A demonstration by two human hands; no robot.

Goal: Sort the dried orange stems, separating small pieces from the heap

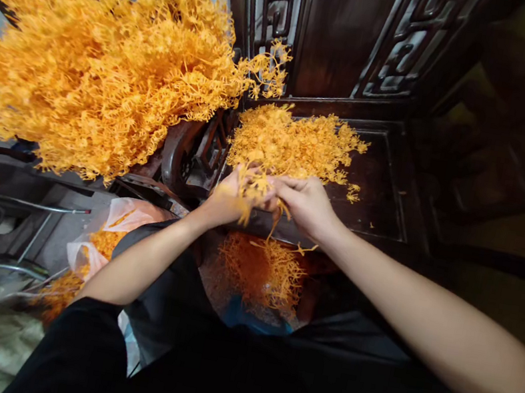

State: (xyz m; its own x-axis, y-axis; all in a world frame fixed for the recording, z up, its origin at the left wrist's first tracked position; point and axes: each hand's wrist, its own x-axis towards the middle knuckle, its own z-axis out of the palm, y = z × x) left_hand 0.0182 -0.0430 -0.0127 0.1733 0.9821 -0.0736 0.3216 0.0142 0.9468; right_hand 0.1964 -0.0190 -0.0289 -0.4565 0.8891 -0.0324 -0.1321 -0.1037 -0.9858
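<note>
Orange and frizzy, a large bunch of sprigs (96, 72) spreads on the far left, and a smaller pile (297, 142) of much the same stuff lies on the dark wooden desk (385, 177). On the near side of that pile, the left hand (229, 196) and the right hand (307, 201) meet, and the fingers of both pinch one blurred sprig (257, 185); a thin stem hangs below the right hand. Lower down, between the person's legs (172, 275), are loose stringy pieces (262, 271), and more orange stuff shows by a pale plastic bag (135, 211) on the left.

As a judgement, the work looks partway along: a fair amount sits on the desk, one sprig is being handled, and the large bunch, clearly bigger than the pile, seems to be what is left. Whether the loose pieces are finished with, I cannot tell.

For moving, bare wood shows right of the pile, up to a raised rim. The carved panel (345, 28) bounds the far side, the curved armrest (182, 148) stands close on the left, and the legs limit the near side.
</note>
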